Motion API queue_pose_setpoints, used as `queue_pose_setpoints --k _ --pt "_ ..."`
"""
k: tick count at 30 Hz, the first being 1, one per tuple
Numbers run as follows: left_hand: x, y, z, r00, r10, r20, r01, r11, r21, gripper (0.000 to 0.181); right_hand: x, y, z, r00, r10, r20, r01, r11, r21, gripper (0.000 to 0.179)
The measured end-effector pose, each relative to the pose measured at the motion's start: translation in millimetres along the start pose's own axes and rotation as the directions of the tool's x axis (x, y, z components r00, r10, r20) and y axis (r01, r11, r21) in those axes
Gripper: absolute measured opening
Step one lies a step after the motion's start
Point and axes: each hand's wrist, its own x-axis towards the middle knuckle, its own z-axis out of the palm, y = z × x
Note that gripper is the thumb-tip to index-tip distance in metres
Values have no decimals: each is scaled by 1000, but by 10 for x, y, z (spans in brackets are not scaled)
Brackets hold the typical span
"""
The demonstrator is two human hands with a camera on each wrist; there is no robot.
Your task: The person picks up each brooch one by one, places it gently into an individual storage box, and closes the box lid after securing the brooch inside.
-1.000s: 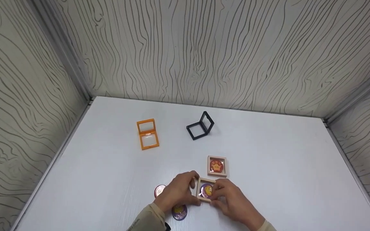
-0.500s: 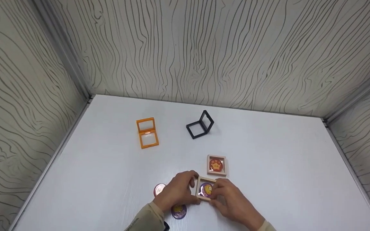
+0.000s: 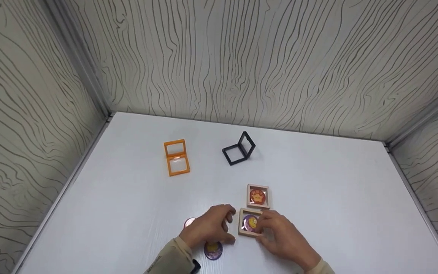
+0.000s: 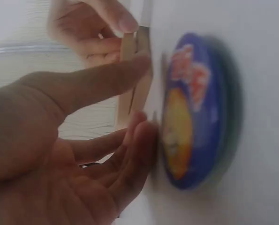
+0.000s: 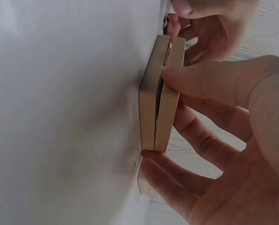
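Observation:
A square wooden display frame (image 3: 240, 222) lies at the front of the white table with a round purple badge (image 3: 249, 223) showing inside. My right hand (image 3: 284, 238) grips its right side; in the right wrist view the thumb touches the narrow seam between the frame's two halves. Just left of the frame, my left hand (image 3: 208, 227) is apart from it, fingers loosely bent around nothing. A loose purple badge (image 4: 191, 112) lies on the table beside the left hand. A pinkish badge (image 3: 189, 221) is partly hidden behind that hand.
Directly behind the held frame sits a second wooden frame (image 3: 248, 196) with a red star badge (image 3: 257, 196). Farther back stand an unfolded orange frame (image 3: 170, 166) and an unfolded black frame (image 3: 237, 162). Wood-patterned panels (image 3: 219, 57) enclose the table's back and sides.
My left hand has let go of the wooden frame's left side. The frame has shifted slightly right with my right hand, leaving a gap between it and the left fingers.

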Motion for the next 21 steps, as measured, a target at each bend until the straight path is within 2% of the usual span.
queue_pose_setpoints --k 3,6,10,13,16,18,21 --pt "-18 -20 -136 1000 12 -26 -11 1000 5 55 0 40 -45 1000 14 4 -14 1000 -12 22" --pt "-53 -67 -335 994 5 -105 -3 1000 16 48 -16 77 -71 1000 15 6 -15 1000 -14 22" --pt "-119 -207 -667 973 -14 -231 14 1000 -5 39 -32 105 -82 1000 15 8 -15 1000 -9 22" --pt "-147 -355 -900 943 -52 -329 48 999 -21 35 -32 115 -92 1000 16 12 -16 1000 -10 22" --pt "-152 -506 -1098 900 -105 -422 103 994 -27 35 -38 109 -107 1000 18 22 -18 1000 -15 21" --pt "-137 -595 -1212 874 -135 -467 131 991 -41 37 -54 93 -122 999 24 23 -23 1000 -21 21" --pt "-91 -704 -1361 841 -155 -519 141 988 -66 39 -80 53 -141 999 40 -10 -40 999 -32 20"
